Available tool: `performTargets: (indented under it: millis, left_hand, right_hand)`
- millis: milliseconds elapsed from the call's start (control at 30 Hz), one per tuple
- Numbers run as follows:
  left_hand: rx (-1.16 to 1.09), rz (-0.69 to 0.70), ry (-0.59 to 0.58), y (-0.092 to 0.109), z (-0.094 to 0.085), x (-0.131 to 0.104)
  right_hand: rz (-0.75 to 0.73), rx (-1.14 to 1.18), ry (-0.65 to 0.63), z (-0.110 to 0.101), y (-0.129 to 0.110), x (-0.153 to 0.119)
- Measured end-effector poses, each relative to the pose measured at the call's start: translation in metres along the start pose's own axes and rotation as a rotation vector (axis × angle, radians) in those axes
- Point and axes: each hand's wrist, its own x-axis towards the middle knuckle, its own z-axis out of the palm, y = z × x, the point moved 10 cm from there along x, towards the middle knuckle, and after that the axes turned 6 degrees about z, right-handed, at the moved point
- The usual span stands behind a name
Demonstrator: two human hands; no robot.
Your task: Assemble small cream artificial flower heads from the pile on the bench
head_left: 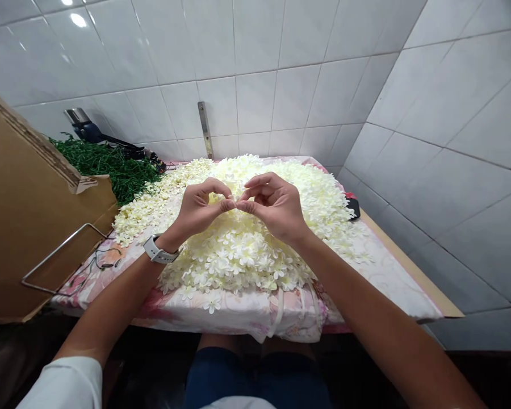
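Over the heap of white artificial flowers [242, 255], my two hands meet fingertip to fingertip. My left hand [204, 207], with a light watch on its wrist, pinches a small pale artificial flower [234, 199] between thumb and forefinger. My right hand [275, 207] is closed in a pinch on the same flower from the other side, its other fingers curled. Fingertips cover most of that flower. One loose white flower [212, 302] lies at the front of the heap. Smaller cream blossoms [138, 213] are spread to the left.
Green plastic stems [106, 167] are piled at the back left beside a cardboard box [38, 216]. A bent metal wire frame [59, 250] leans out near the box. A dark phone-like object [353, 208] lies at right on the floral-clothed table [392, 284]. Tiled walls enclose the back and right.
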Motion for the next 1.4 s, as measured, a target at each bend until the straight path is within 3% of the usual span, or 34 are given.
performTargets:
  millis: [333, 600, 733, 1167, 1400]
  left_hand:
    - [-0.042, -0.032, 0.054, -0.001, -0.006, 0.004]
    - [-0.005, 0.004, 0.001, 0.006, 0.002, 0.003]
    - [-0.051, -0.009, 0.033, 0.004, 0.002, 0.004]
    - [-0.086, 0.006, 0.020, 0.004, 0.002, 0.005]
    - [-0.062, -0.030, 0.106, -0.009, -0.007, 0.001]
  right_hand:
    - [0.054, 0.032, -0.044, 0.005, 0.004, 0.000]
    - [-0.011, 0.046, -0.017, 0.000, -0.006, 0.002]
    - [0.002, 0.054, -0.028, 0.000, -0.005, 0.003]
    - [-0.016, 0.153, -0.119, 0.007, -0.004, 0.003]
    - [-0.021, 0.155, -0.072, 0.003, -0.006, 0.003]
